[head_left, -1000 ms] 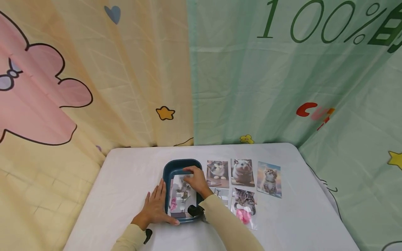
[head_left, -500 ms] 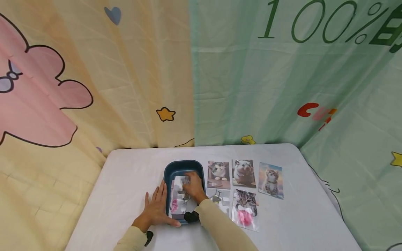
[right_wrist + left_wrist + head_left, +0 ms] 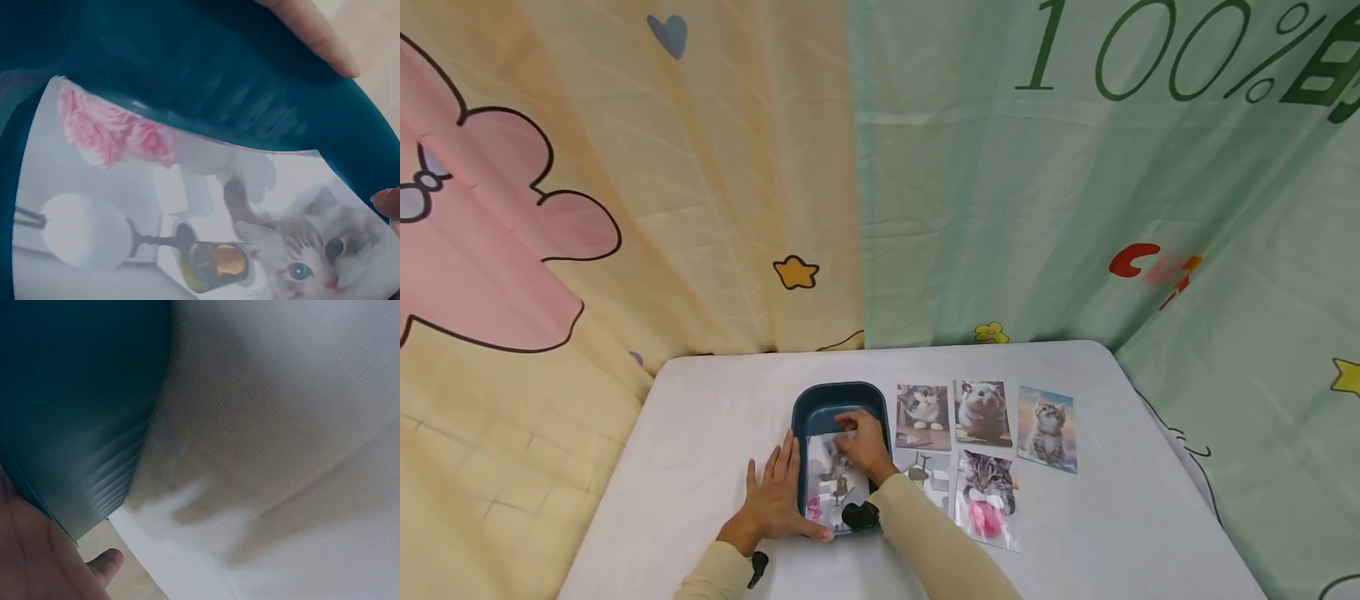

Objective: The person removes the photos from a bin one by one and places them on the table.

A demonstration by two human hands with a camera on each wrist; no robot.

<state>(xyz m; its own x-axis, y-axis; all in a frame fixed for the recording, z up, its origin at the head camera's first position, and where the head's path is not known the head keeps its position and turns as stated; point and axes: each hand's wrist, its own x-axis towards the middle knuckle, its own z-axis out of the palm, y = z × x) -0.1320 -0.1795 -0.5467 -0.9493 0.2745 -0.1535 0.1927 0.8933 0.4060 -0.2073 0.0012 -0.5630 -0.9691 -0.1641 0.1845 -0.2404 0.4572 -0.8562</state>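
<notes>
A dark teal tray (image 3: 840,388) stands on the white table, a kitten picture card (image 3: 827,481) lying in its near part. My left hand (image 3: 772,498) rests along the tray's left side, fingers straight and thumb at the near corner. Inside the tray, my right hand (image 3: 865,442) pinches the card at its far edge. The right wrist view shows the card (image 3: 206,187) close up, with pink roses, a white lamp-like shape and a blue-eyed kitten; a fingertip (image 3: 387,201) is by the kitten end. The tray's outer wall (image 3: 75,394) fills the left wrist view's upper left.
Right of the tray lie several picture cards: a grey-white cat (image 3: 922,417), a hamster (image 3: 982,412), a kitten against a sky (image 3: 1047,428), a tabby with a pink flower (image 3: 987,498), and a pale card (image 3: 925,475) partly behind my right arm. Printed curtains (image 3: 1000,208) hang beyond the table.
The kitten card has slid toward the near end of the tray, its far edge now lower. My right hand has shifted slightly with it; my left hand stays on the tray's side.
</notes>
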